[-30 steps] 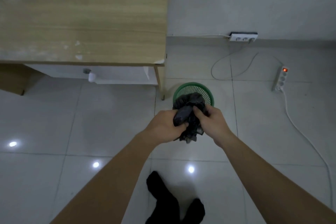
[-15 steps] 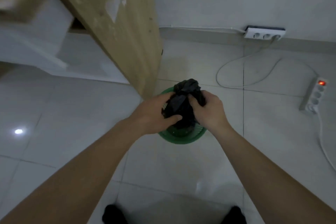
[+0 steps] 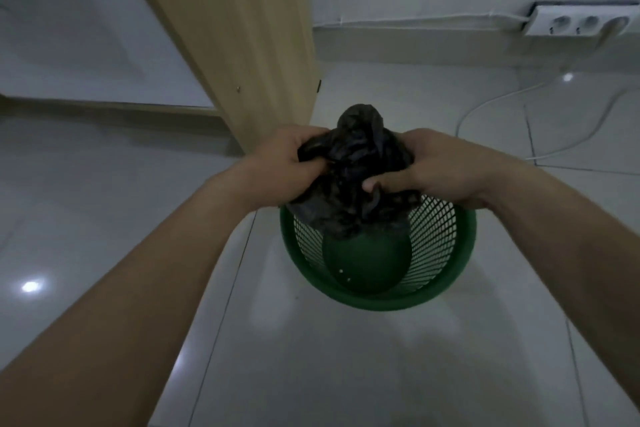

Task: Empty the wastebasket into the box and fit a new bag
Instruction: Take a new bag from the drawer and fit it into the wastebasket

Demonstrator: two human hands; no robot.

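Observation:
A green mesh wastebasket stands on the white tiled floor beside a desk leg. Its inside is bare, with a solid green bottom. Directly over its far rim I hold a crumpled black plastic bag with both hands. My left hand grips the bag's left side and my right hand grips its right side, thumb pressed into the plastic. The lower part of the bag hangs into the basket's mouth. No box is in view.
A light wooden desk side panel rises just left of the basket. A white socket strip sits against the far wall at top right, with white cables lying on the floor behind the basket.
My head has dropped closer to the basket, which now fills more of the view. My hands have spread slightly apart on the black bag, and my feet have left the frame.

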